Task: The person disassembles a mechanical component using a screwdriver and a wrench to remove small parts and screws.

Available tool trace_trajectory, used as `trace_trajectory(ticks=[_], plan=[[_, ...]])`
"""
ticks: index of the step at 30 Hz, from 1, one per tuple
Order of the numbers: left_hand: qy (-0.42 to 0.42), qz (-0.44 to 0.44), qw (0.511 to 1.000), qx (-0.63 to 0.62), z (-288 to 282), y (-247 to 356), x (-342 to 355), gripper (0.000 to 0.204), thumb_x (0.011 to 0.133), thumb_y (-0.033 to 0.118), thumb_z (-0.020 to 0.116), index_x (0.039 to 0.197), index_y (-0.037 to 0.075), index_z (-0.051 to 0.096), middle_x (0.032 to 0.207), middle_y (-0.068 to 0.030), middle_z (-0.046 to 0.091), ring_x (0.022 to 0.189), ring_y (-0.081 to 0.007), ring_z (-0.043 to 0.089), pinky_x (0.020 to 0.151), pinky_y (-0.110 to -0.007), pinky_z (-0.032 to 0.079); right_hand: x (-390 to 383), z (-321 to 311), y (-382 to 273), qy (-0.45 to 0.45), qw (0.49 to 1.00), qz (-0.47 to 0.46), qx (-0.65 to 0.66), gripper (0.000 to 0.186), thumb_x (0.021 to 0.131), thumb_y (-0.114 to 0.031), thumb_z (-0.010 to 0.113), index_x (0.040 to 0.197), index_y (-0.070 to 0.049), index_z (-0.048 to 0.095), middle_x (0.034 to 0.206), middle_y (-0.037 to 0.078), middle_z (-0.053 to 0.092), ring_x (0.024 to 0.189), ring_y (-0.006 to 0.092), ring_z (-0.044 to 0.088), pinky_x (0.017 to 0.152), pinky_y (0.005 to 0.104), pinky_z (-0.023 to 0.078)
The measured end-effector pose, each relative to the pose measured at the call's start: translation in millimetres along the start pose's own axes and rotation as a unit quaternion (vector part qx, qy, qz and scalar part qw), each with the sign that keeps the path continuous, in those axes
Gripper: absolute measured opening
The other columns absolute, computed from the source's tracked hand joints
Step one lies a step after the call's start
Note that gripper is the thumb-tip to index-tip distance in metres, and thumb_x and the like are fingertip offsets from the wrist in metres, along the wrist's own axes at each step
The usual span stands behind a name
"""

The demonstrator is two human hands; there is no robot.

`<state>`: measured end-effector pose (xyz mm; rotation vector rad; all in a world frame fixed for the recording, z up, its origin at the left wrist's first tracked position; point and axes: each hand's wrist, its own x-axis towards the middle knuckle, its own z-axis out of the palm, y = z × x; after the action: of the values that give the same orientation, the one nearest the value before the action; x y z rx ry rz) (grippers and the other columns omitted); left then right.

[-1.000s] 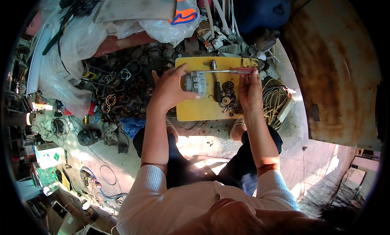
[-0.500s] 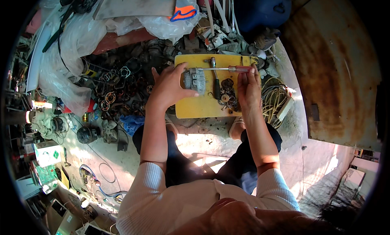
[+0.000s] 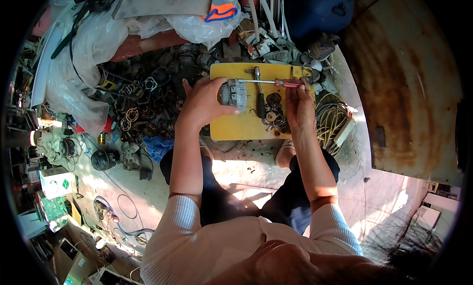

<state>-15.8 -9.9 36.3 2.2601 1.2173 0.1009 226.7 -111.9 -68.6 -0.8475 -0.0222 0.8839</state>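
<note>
My left hand (image 3: 203,102) grips a grey ribbed metal motor (image 3: 233,95) at the left side of a yellow board (image 3: 229,130), thumb and fingers around it. In my right hand (image 3: 300,107) is a screwdriver (image 3: 287,83) with a reddish clear handle, pinched by the fingers. Its long shaft points left, and the tip meets the upper part of the motor. Between my hands lies a ratchet wrench (image 3: 260,95) with a dark handle. Beside it, a small pile of washers, gears and screws (image 3: 275,112) rests on the board.
Heaped metal motor parts (image 3: 133,100) lie left of the board, with clear plastic sheeting (image 3: 74,83) beyond. Coiled yellowish cable (image 3: 331,122) sits at the right, near a rusty metal sheet (image 3: 409,88). A blue barrel (image 3: 315,14) stands at the back. A blue cloth (image 3: 158,147) lies near my left knee.
The screwdriver's handle has tilted slightly, and my right fingers have shifted on it. My left hand still holds the motor in about the same place. The whole view has moved a little.
</note>
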Motion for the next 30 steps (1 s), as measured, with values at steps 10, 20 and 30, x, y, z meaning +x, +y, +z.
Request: trace_trajectory(ticks=[10,20,30], plan=[[-0.021,-0.008,0.999,-0.024,-5,-1,-1,0.091,0.061,0.041,0.09,0.138,0.012,0.051,0.14,-0.0161,0.056,0.138,-0.034,0.045,0.119,-0.065,0.004,-7,5,1,0.016,0.999,-0.014,-0.024,0.03,0.104,-0.025,0.057,0.132,-0.013,0.053,0.12,0.002,0.062,0.105,0.014,0.062,0.094,0.0308,0.049],[0.032,0.025,0.999,-0.012,5,-6,-1,0.09,0.058,0.041,0.091,0.134,0.01,0.055,0.135,-0.0196,0.058,0.133,-0.0366,0.049,0.119,-0.067,0.006,-17,25,-10,0.042,0.998,0.003,-0.053,0.039,0.107,-0.023,0.05,0.143,-0.01,0.045,0.129,0.007,0.059,0.116,0.0184,0.059,0.103,0.0353,0.046],[0.033,0.026,0.999,0.005,6,-7,-1,0.092,0.058,0.043,0.091,0.136,0.011,0.055,0.136,-0.0198,0.058,0.134,-0.0368,0.048,0.119,-0.068,0.006,-13,24,-7,0.063,0.997,0.018,-0.045,0.038,0.106,-0.021,0.051,0.143,-0.011,0.045,0.127,0.006,0.061,0.114,0.0157,0.06,0.1,0.0358,0.047]])
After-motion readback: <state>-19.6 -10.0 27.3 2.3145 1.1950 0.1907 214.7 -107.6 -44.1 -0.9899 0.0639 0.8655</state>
